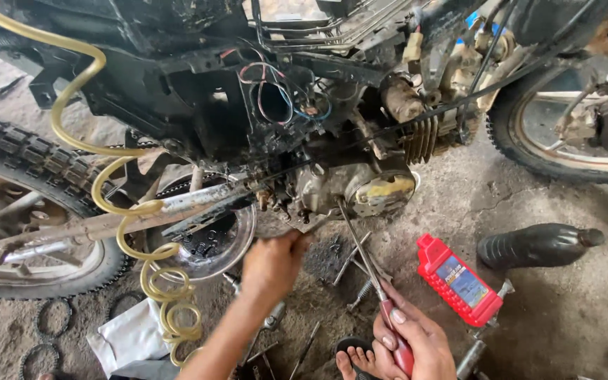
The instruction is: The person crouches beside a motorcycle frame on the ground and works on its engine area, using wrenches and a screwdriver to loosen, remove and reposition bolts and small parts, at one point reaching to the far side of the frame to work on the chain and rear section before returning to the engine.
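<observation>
Red oil bottle (459,280), dark bottle (537,245) and coiled yellow hose (150,264), apparently on dirty ground.

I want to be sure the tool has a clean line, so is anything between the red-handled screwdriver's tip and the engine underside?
Nothing visible blocks it. The right hand holds the screwdriver, whose shaft runs bare up to the engine case. The left hand works apart, further left under the engine.

Motorcycle repair workshop: stripped motorcycle (304,105) on oil-stained concrete floor (564,309), red oil bottle (459,280), coiled yellow air hose (156,281), loose tools (353,260) scattered around.
</observation>
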